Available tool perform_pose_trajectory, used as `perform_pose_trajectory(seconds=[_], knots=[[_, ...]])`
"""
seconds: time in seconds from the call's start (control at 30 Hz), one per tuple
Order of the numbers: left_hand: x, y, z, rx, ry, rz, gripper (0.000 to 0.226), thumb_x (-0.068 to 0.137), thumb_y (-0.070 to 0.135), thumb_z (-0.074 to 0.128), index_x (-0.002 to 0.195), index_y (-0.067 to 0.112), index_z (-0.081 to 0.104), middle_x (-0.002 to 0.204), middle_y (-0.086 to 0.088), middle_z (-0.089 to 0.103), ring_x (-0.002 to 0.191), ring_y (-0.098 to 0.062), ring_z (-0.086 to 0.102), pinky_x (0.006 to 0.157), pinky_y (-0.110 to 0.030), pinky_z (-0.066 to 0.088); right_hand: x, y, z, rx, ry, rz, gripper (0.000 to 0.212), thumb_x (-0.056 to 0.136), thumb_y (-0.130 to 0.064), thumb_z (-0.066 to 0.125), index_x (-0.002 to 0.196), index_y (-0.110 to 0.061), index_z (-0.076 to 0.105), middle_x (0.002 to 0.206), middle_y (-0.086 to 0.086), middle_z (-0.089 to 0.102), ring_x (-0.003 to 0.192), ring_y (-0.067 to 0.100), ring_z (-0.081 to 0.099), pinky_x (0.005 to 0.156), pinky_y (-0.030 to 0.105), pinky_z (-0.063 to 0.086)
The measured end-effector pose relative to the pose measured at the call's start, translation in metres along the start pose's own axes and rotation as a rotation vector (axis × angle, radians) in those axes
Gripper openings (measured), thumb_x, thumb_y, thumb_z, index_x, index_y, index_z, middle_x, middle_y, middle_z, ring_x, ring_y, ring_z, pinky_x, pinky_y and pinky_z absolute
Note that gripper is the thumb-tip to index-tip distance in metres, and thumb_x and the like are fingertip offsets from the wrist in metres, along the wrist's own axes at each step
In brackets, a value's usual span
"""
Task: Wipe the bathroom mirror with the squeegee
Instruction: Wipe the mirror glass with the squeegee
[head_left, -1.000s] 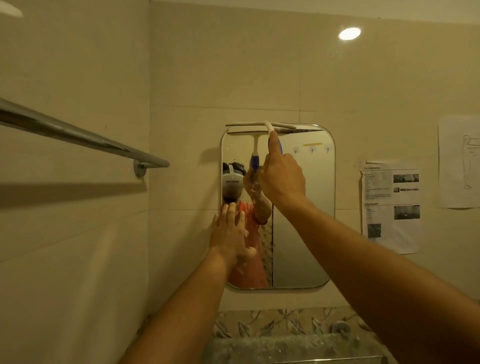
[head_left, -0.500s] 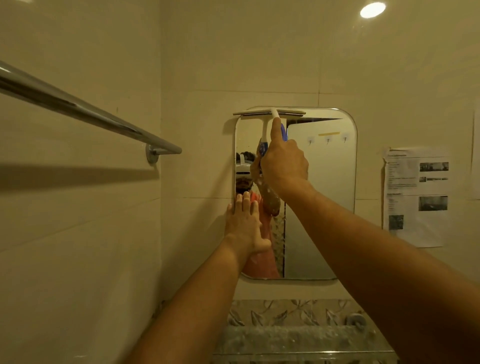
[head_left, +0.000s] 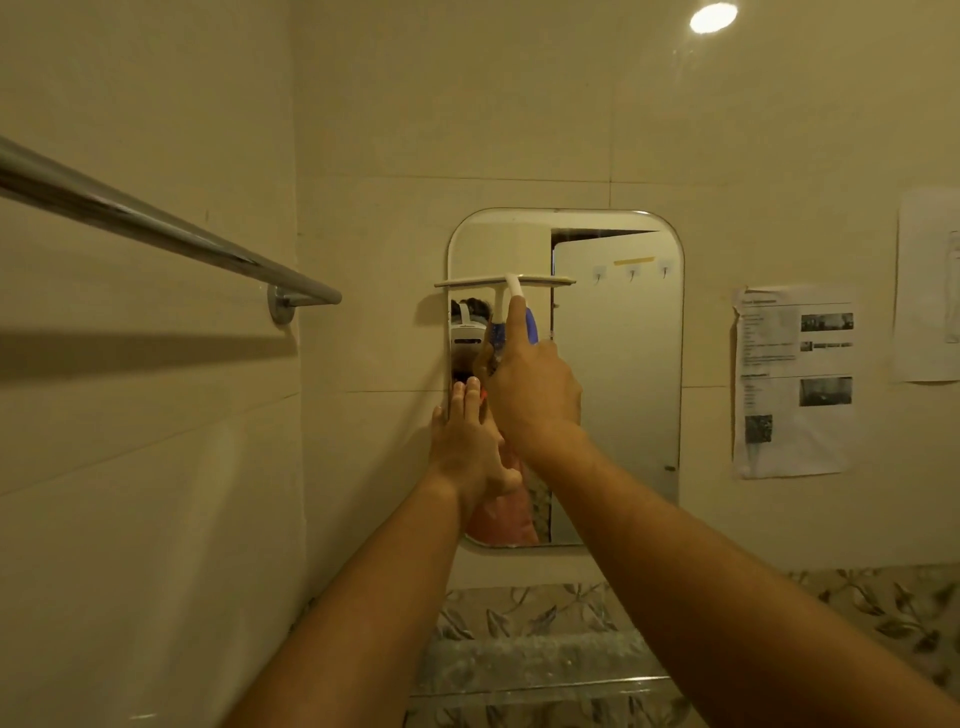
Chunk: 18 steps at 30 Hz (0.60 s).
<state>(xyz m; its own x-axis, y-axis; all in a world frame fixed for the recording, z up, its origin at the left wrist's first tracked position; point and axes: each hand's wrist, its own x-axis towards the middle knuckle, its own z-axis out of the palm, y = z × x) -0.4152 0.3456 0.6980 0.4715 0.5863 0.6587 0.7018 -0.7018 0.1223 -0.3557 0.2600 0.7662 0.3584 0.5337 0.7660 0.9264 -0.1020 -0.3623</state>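
A rounded rectangular mirror (head_left: 618, 364) hangs on the tiled wall ahead. My right hand (head_left: 535, 395) grips the blue and white handle of the squeegee (head_left: 504, 282), index finger stretched along the handle. The white blade lies level across the mirror's left half, about a quarter of the way down from the top edge, overhanging the left edge a little. My left hand (head_left: 467, 441) lies flat with straight fingers on the mirror's left edge, just below and left of the right hand.
A chrome towel rail (head_left: 171, 234) juts from the left wall at head height. Printed sheets (head_left: 795, 379) are taped to the wall right of the mirror. A glass shelf (head_left: 535, 670) and leaf-patterned tiles sit below the mirror.
The squeegee blade has come down from the mirror's top edge to about a quarter of the way down, drawn by my right hand. My left hand stays flat on the left edge.
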Motion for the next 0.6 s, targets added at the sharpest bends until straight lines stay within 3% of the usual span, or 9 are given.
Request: perform_pose_trajectory(seconds=[0.07, 0.17, 0.27, 0.33, 0.4, 0.5, 0.6], knots=[[0.004, -0.005, 0.005, 0.005, 0.023, 0.007, 0.119, 0.074, 0.062, 0.071, 0.159, 0.017, 0.0, 0.165, -0.01, 0.004, 0.153, -0.029, 0.0, 0.122, -0.052, 0.013, -0.011, 0.001, 0.003, -0.026, -0.022, 0.014, 0.079, 0.104, -0.023, 0.05, 0.162, -0.03, -0.004, 0.103, 0.011, 0.054, 0.075, 0.017, 0.056, 0.067, 0.035, 0.058], [0.01, -0.007, 0.008, 0.129, -0.098, -0.014, 0.115, 0.082, 0.067, 0.06, 0.158, 0.014, -0.01, 0.166, -0.009, -0.01, 0.153, -0.029, -0.009, 0.122, -0.053, 0.009, -0.028, 0.005, 0.011, -0.072, -0.03, 0.017, 0.073, 0.108, -0.033, 0.041, 0.162, -0.028, -0.007, 0.104, 0.012, 0.054, 0.077, 0.019, 0.057, 0.064, 0.033, 0.056], [0.009, -0.003, 0.004, 0.129, -0.125, -0.007, 0.104, 0.091, 0.063, 0.05, 0.157, 0.015, -0.014, 0.165, -0.01, -0.015, 0.152, -0.029, -0.013, 0.122, -0.054, 0.008, -0.042, 0.005, 0.015, -0.009, -0.057, 0.054, 0.065, 0.11, -0.044, 0.03, 0.162, -0.031, -0.006, 0.102, 0.009, 0.047, 0.066, 0.01, 0.046, 0.049, 0.021, 0.033], [0.008, -0.001, 0.001, 0.156, -0.158, -0.008, 0.104, 0.093, 0.06, 0.051, 0.156, 0.015, -0.019, 0.164, -0.011, -0.02, 0.152, -0.029, -0.016, 0.122, -0.054, 0.007, -0.049, 0.007, 0.016, 0.03, -0.069, 0.076, 0.064, 0.109, -0.048, 0.026, 0.162, -0.032, -0.005, 0.1, 0.006, 0.042, 0.061, 0.005, 0.034, 0.046, 0.021, 0.023], [0.008, -0.001, 0.001, 0.201, -0.193, -0.018, 0.107, 0.093, 0.059, 0.053, 0.154, 0.015, -0.023, 0.163, -0.012, -0.024, 0.151, -0.03, -0.018, 0.122, -0.054, 0.007, -0.055, 0.011, 0.021, 0.009, -0.091, 0.074, 0.066, 0.109, -0.043, 0.031, 0.162, -0.032, -0.007, 0.105, 0.008, 0.045, 0.06, 0.005, 0.034, 0.045, 0.02, 0.023], [0.008, -0.001, -0.001, 0.224, -0.212, -0.024, 0.108, 0.092, 0.061, 0.053, 0.155, 0.015, -0.022, 0.163, -0.011, -0.024, 0.151, -0.03, -0.018, 0.122, -0.055, 0.006, -0.063, 0.019, 0.027, -0.004, -0.13, 0.061, 0.072, 0.107, -0.042, 0.042, 0.161, -0.035, -0.006, 0.115, 0.014, 0.051, 0.066, 0.01, 0.05, 0.049, 0.021, 0.036], [0.009, -0.003, -0.002, 0.257, -0.227, -0.008, 0.113, 0.087, 0.068, 0.053, 0.157, 0.016, -0.018, 0.163, -0.011, -0.025, 0.151, -0.031, -0.019, 0.121, -0.058, 0.005, -0.057, 0.02, 0.018, -0.001, -0.131, 0.027, 0.068, 0.106, -0.044, 0.041, 0.16, -0.036, 0.0, 0.111, 0.014, 0.054, 0.072, 0.016, 0.056, 0.049, 0.023, 0.038]])
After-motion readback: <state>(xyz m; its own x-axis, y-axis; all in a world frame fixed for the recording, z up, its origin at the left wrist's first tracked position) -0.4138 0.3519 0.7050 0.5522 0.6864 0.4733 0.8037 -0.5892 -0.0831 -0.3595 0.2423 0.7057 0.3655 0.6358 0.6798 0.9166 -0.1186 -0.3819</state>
